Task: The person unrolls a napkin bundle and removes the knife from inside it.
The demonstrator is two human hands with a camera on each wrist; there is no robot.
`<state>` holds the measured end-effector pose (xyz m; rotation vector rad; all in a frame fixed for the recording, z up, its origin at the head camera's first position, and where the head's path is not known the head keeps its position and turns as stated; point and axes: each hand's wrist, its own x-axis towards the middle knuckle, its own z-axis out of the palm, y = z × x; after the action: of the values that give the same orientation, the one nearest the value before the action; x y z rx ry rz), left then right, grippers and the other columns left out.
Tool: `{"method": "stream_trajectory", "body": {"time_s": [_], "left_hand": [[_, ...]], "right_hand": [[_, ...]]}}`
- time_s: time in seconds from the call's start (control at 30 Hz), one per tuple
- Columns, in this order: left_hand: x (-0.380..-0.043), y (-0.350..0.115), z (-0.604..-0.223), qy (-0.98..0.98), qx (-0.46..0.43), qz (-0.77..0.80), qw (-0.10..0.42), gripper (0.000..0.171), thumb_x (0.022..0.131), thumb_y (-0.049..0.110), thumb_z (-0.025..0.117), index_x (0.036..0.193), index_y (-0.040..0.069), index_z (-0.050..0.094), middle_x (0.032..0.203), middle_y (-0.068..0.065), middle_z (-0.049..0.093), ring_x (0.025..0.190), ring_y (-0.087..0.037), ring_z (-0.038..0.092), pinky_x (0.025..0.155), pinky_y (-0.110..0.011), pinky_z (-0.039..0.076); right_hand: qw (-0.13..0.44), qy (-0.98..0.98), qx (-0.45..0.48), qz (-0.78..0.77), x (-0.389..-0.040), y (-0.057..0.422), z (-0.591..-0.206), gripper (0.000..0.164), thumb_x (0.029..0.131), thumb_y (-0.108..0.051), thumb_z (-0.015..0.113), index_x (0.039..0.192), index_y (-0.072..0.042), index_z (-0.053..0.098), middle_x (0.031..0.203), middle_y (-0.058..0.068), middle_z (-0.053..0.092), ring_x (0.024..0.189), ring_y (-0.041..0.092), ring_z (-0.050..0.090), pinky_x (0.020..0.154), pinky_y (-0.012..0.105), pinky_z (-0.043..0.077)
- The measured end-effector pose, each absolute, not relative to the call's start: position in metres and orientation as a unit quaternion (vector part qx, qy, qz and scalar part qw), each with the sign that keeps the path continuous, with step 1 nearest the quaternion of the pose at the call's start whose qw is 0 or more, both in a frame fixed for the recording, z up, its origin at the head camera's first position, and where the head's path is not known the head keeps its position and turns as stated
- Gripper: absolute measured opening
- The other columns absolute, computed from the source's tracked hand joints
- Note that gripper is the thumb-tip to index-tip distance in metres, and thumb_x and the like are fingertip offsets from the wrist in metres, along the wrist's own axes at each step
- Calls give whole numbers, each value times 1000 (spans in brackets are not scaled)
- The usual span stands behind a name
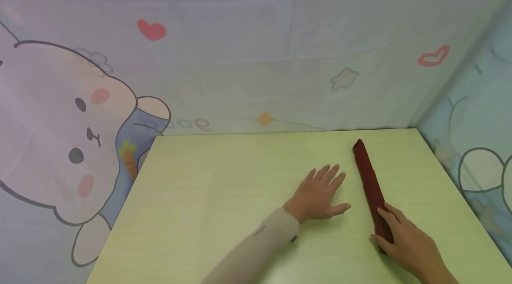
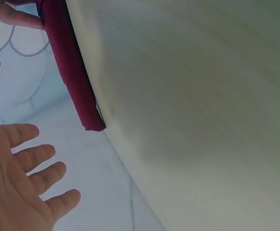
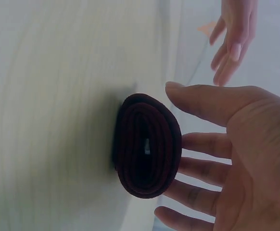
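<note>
A dark red cloth roll lies lengthwise on the right part of the table, its far end pointing toward the wall. At its near end, my right hand touches the roll with loosely extended fingers. The right wrist view looks into the end of the roll, showing several wound layers, with the thumb spread apart from the fingers. My left hand is held palm down to the left of the roll, fingers spread and holding nothing. Its spread fingers appear beside the roll in the left wrist view.
The pale yellow-green table extends widely to the left. A fabric backdrop with hearts, stars and a cartoon animal stands behind it, and another patterned sheet borders the right side.
</note>
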<state>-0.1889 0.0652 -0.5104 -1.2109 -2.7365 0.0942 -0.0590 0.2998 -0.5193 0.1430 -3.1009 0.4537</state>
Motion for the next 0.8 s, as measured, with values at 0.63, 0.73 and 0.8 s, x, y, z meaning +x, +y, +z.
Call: {"method": "stream_trajectory", "body": {"time_s": [0.63,0.73,0.8], "left_hand": [[-191,134,-524,-884,-461,68,-26,77,98,74,32,163,36,19,171,11,9,155,-11,17,122,-34,28],[-187,141,-526,-880,-465,90,-29,77,97,77,28,163,38,17,171,12,6,156,-11,14,122,-34,27],[-185,145,-527,-879,-464,100,-31,78,96,78,26,163,39,15,171,13,4,156,-10,11,122,-34,26]], "right_hand": [[-6,-986,8,166,-53,297,-523,82,81,-38,85,144,3,49,147,26,45,115,47,62,72,61,56],[-6,-986,3,165,-53,297,-523,81,81,-38,85,142,3,51,145,26,46,116,48,62,74,62,55],[-2,-987,2,163,-53,297,-523,80,81,-38,85,142,2,51,144,25,48,115,48,62,75,62,55]]}}
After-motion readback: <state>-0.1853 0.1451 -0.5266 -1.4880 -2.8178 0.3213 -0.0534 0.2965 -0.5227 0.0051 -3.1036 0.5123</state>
